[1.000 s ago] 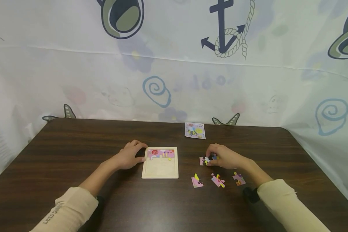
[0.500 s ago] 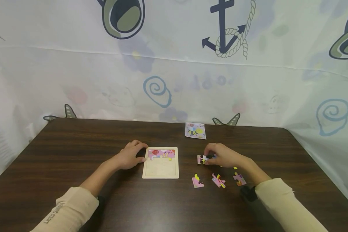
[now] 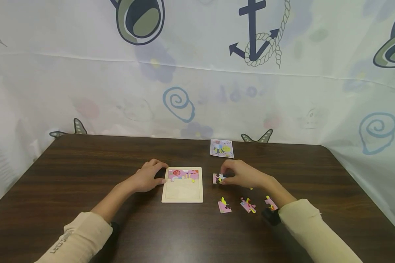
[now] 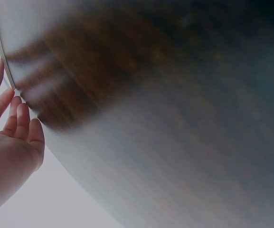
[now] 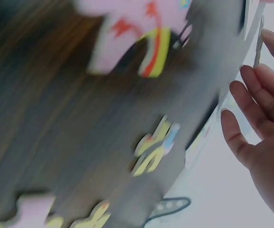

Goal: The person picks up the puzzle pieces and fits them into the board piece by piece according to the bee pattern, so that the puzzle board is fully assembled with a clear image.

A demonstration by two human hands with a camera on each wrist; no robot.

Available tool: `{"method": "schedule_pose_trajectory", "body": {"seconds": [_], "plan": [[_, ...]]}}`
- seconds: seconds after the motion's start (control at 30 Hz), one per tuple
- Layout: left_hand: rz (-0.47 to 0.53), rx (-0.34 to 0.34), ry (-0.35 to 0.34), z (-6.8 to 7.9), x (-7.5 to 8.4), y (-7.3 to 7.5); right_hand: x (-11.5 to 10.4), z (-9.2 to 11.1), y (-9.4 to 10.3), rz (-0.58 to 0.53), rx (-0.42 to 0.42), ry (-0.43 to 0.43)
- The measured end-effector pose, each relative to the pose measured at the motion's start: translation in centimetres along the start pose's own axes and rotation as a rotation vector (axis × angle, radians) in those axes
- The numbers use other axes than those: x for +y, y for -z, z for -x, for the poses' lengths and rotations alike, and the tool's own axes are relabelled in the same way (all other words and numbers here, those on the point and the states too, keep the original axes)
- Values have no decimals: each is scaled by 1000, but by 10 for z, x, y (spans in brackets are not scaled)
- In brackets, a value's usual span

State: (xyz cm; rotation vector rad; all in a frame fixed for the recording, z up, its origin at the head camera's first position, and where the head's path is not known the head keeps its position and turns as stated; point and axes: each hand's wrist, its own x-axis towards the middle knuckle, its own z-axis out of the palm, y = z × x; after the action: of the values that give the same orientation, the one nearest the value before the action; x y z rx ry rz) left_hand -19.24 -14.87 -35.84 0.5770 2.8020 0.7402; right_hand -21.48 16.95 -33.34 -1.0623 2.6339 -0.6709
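Note:
A square wooden puzzle tray [image 3: 183,193] lies flat, its top row filled with pink picture pieces [image 3: 184,174]. Against its left edge rest the thumb and fingertips of my left hand [image 3: 146,177]; the left wrist view shows them spaced along the tray's edge [image 4: 1,47]. Right of the tray, my right hand [image 3: 245,174] pinches a puzzle piece [image 3: 215,178], pink with a dark and white pattern. In the right wrist view this piece [image 5: 259,42] appears edge-on between thumb and fingers. How far it is off the table cannot be told.
Loose puzzle pieces lie in front of the right hand: one pink and yellow [image 3: 224,206], another [image 3: 248,205], and one by the right wrist [image 3: 271,203]. A bee picture card [image 3: 222,148] lies at the table's back edge. Behind hangs a printed curtain [image 3: 197,80].
My right hand has moved left toward the tray, carrying the pinched puzzle piece. The left hand and the tray have stayed in place.

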Motion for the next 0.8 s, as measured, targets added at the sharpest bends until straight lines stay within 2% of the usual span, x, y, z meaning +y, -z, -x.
{"method": "schedule_pose_trajectory", "body": {"seconds": [0.47, 0.8], "plan": [[1, 2, -2, 1, 2, 2, -30, -28, -16, -9, -4, 62], [9, -8, -16, 0, 0, 1, -50, -47, -26, -20, -2, 50]]}}
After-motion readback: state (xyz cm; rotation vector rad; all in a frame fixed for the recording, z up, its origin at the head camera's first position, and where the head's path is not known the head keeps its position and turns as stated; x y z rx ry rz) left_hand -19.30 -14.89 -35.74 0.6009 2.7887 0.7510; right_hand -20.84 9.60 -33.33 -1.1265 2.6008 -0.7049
